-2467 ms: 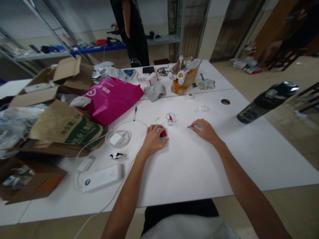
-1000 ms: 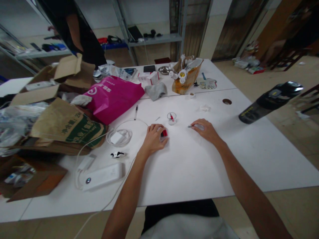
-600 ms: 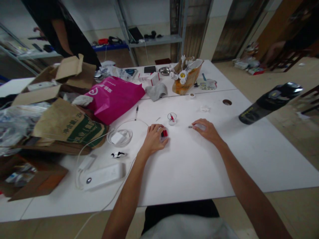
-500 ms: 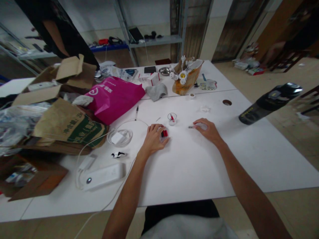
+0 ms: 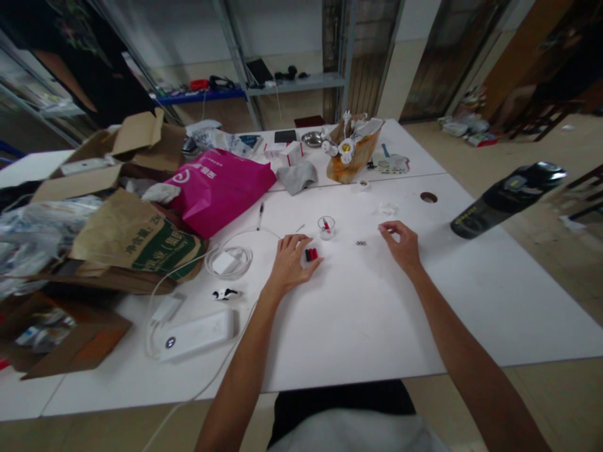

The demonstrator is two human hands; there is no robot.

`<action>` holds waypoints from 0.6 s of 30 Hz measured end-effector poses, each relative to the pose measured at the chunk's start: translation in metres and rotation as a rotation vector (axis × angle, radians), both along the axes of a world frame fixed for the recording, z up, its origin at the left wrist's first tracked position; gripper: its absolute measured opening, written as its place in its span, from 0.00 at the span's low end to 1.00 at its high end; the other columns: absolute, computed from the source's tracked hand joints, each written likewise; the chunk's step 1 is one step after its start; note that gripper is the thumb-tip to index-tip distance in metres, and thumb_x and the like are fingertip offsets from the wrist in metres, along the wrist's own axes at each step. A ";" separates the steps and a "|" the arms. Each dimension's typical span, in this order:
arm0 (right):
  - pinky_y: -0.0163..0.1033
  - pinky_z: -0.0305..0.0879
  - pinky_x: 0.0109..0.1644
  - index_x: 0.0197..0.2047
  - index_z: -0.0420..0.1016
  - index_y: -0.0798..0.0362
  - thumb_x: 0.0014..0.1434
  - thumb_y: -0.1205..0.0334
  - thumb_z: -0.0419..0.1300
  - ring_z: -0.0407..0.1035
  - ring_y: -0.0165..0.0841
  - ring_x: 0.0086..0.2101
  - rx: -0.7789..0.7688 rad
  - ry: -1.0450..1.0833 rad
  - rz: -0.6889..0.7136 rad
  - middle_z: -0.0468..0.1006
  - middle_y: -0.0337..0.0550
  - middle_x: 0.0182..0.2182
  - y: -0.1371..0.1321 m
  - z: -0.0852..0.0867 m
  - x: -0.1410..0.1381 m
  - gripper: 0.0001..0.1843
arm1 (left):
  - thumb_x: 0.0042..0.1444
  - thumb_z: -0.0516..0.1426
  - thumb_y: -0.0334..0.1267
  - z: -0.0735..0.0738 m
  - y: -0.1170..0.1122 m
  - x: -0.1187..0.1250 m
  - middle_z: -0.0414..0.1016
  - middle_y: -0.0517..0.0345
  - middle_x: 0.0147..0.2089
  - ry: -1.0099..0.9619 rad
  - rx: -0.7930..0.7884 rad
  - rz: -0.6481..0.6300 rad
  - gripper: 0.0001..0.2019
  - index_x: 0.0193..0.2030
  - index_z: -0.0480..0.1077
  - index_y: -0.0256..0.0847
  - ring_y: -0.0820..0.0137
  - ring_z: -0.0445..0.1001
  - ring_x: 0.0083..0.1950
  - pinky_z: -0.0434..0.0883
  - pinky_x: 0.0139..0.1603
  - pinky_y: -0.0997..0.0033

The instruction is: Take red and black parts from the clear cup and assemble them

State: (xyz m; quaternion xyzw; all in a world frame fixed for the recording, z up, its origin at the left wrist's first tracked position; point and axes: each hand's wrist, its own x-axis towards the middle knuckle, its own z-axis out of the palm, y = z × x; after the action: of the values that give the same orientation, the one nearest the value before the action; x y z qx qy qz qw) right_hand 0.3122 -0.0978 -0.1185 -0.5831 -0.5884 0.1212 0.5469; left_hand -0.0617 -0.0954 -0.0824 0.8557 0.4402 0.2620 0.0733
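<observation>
My left hand (image 5: 288, 262) rests on the white table (image 5: 358, 314), with its fingers and thumb closed round a small red and black part (image 5: 309, 254). To the right, my right hand (image 5: 401, 243) hovers just above the table, thumb and forefinger pinched together; what they hold, if anything, is too small to see. A short row of tiny dark metal pieces (image 5: 360, 243) lies bare on the table between my hands. Just beyond them stands a small clear cup (image 5: 325, 226) with a red piece inside.
A white charger with a coiled cable (image 5: 228, 261), a white power bank (image 5: 195, 334) and a pen (image 5: 260, 215) lie to the left. Behind them are a pink bag (image 5: 219, 188), brown paper sacks and cardboard boxes (image 5: 127, 235). A person in black (image 5: 89, 75) stands far left.
My right hand has lifted off the tiny metal pieces and drawn to the right into a pinch, leaving them uncovered. The person in black has walked left. My left hand has stayed put.
</observation>
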 end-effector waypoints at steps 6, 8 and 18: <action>0.50 0.78 0.52 0.45 0.83 0.49 0.75 0.44 0.64 0.81 0.42 0.44 0.049 -0.018 0.043 0.87 0.48 0.42 0.006 0.023 -0.018 0.17 | 0.69 0.69 0.58 -0.007 0.002 -0.002 0.77 0.40 0.69 0.005 0.026 -0.036 0.33 0.72 0.73 0.42 0.45 0.72 0.69 0.70 0.72 0.39; 0.50 0.78 0.53 0.47 0.83 0.48 0.75 0.45 0.64 0.80 0.41 0.45 0.067 -0.047 0.106 0.87 0.48 0.44 0.016 0.041 -0.028 0.16 | 0.70 0.69 0.58 -0.009 0.002 -0.002 0.78 0.40 0.68 -0.005 0.042 -0.031 0.32 0.72 0.72 0.41 0.45 0.72 0.69 0.70 0.72 0.39; 0.54 0.71 0.69 0.46 0.85 0.50 0.73 0.58 0.67 0.78 0.45 0.56 -0.005 -0.449 0.559 0.86 0.51 0.52 0.088 0.114 -0.083 0.06 | 0.79 0.62 0.46 -0.013 0.004 0.005 0.82 0.42 0.62 -0.170 0.182 0.059 0.17 0.67 0.75 0.42 0.52 0.77 0.63 0.75 0.65 0.47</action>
State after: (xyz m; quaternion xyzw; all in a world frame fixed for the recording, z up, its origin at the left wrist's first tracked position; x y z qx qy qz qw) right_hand 0.2295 -0.0102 -0.0049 -0.4132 -0.8303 0.1363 0.3482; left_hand -0.0567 -0.0914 -0.0954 0.8202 0.4318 0.3745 0.0249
